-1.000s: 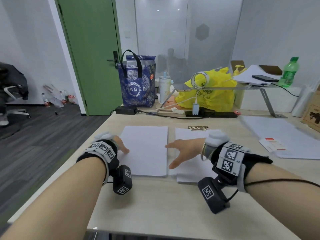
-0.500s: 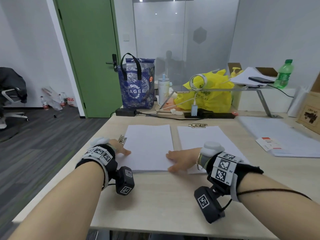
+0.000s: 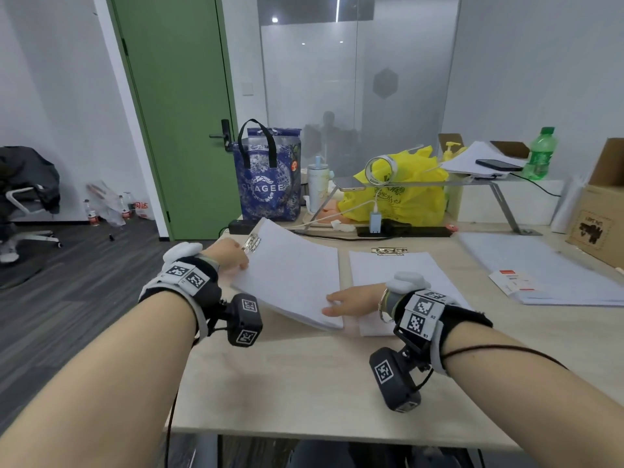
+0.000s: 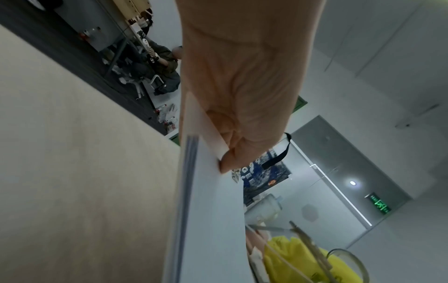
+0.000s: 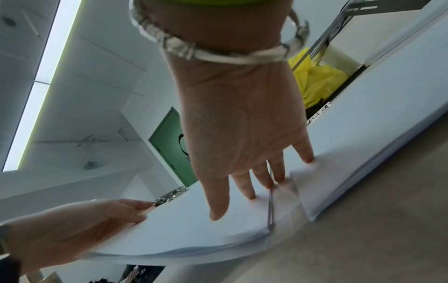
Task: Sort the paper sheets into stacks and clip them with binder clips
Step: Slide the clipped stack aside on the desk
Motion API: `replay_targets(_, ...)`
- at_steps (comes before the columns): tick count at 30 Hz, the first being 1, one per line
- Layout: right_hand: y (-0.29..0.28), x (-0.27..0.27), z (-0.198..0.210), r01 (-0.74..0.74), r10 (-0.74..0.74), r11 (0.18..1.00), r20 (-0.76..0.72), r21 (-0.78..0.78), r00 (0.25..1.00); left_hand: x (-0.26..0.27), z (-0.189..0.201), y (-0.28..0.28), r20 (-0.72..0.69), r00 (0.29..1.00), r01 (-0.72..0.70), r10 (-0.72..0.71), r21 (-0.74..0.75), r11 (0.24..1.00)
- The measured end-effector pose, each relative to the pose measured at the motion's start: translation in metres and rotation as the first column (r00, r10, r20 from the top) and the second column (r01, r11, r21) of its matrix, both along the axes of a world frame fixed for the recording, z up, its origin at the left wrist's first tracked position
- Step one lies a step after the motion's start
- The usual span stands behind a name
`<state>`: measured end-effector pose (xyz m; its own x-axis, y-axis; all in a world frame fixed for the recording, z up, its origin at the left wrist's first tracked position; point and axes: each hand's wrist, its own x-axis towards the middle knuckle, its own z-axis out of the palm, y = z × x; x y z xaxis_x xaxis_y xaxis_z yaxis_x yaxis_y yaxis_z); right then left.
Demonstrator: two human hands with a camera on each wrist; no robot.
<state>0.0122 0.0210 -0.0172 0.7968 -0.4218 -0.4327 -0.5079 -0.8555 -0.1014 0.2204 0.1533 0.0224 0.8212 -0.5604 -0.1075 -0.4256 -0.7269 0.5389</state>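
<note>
The head view looks forward and down over the table [image 3: 304,383] toward the far green door [image 3: 182,106]. Each wrist view looks up close along its hand from below. All three share the lifted paper stack [image 3: 290,282] on the left.

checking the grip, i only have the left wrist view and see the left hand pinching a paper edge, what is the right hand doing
observer: The right hand lies with straight fingers on the near right corner of the left stack.
operator: is the whole stack up in the air
observer: Its left side is raised by the left hand, so it tilts. The right side sits lower, under the right hand.
operator: is there another stack
observer: Yes, a right stack lies flat on the table beside it, with a binder clip on its far edge.
</note>
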Motion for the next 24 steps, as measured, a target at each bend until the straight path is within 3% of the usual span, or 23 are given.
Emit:
replay_targets(2, 0.002, 0.0, 0.006, 0.014, -0.014, 1.0, 0.02, 0.008, 1.0, -0.003, 0.013, 0.003, -0.081, 0.994, 0.062, -0.071, -0.109, 0.992)
replay_targets(5, 0.006, 0.001, 0.01, 0.051, -0.052, 0.998, 0.062, 0.021, 0.997, -0.019, 0.033, 0.004, -0.344, 0.91, 0.106, -0.232, -0.348, 0.931)
replay_targets(9, 0.011, -0.001, 0.015, 0.128, -0.152, 0.982, 0.181, 0.135, 0.972, -0.04, 0.05, -0.003, -0.449, 0.793, 0.16, -0.411, -0.498, 0.852)
replay_targets(15, 0.005, -0.014, 0.025, 0.196, -0.38, 0.845, 0.3, 0.497, 0.875, -0.073, 0.057, -0.031, -0.448, 0.708, 0.208, -0.546, -0.606, 0.768)
replay_targets(20, 0.003, -0.027, 0.036, 0.15, -0.382, 0.828, 0.348, 0.54, 0.856, -0.108, 0.061, -0.052, -0.458, 0.687, 0.208, -0.564, -0.62, 0.757)
replay_targets(24, -0.004, -0.047, 0.047, 0.132, -0.358, 0.864, 0.408, 0.486, 0.84, -0.137, 0.058, -0.069, -0.452, 0.692, 0.246, -0.563, -0.586, 0.772)
